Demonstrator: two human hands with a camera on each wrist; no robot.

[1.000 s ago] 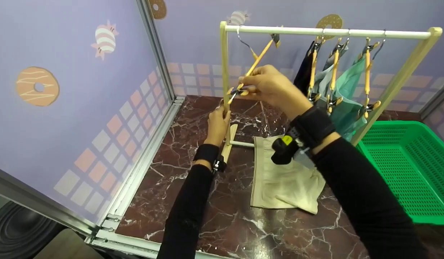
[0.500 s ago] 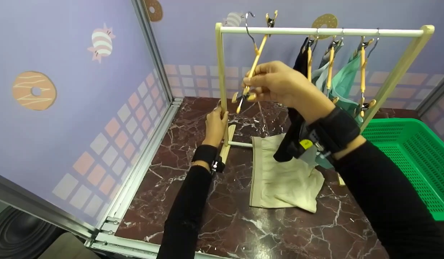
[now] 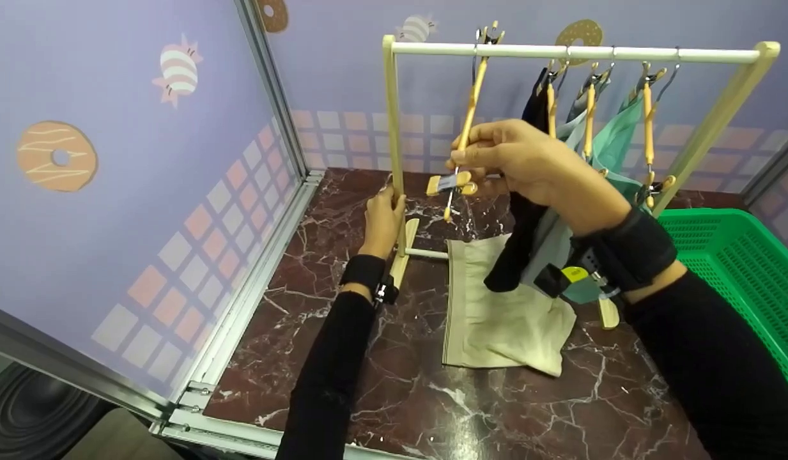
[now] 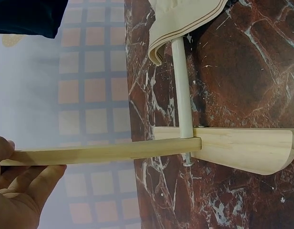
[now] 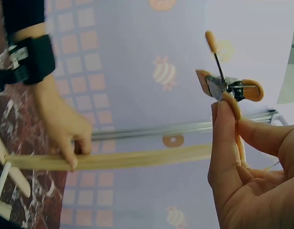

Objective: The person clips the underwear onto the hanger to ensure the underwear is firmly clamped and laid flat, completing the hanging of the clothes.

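Note:
In my right hand (image 3: pixel 521 156) I pinch a yellow clip hanger (image 3: pixel 472 105) near its lower end, between thumb and fingers. A clip (image 5: pixel 223 88) sticks out just past the fingertips in the right wrist view. The hanger's metal hook is up at the white top rail (image 3: pixel 521 50); whether it bears on the rail I cannot tell. Nothing hangs from this hanger. My left hand (image 3: pixel 382 220) grips the wooden left post (image 4: pixel 99 152) of the garment rack partway up. Below, beige cloth (image 3: pixel 505 313) lies over the rack's lower bar and the tabletop.
Several garments hang on yellow hangers to the right: a black one (image 3: pixel 535 108), a grey one and a teal one (image 3: pixel 617 134). A green basket (image 3: pixel 739 220) stands at the right. Patterned walls enclose the marbled table (image 3: pixel 342 345) at the left and back.
The right hand has carried the hanger rightward, away from the left post, and its hook has risen to the rail. The left hand stays on the post.

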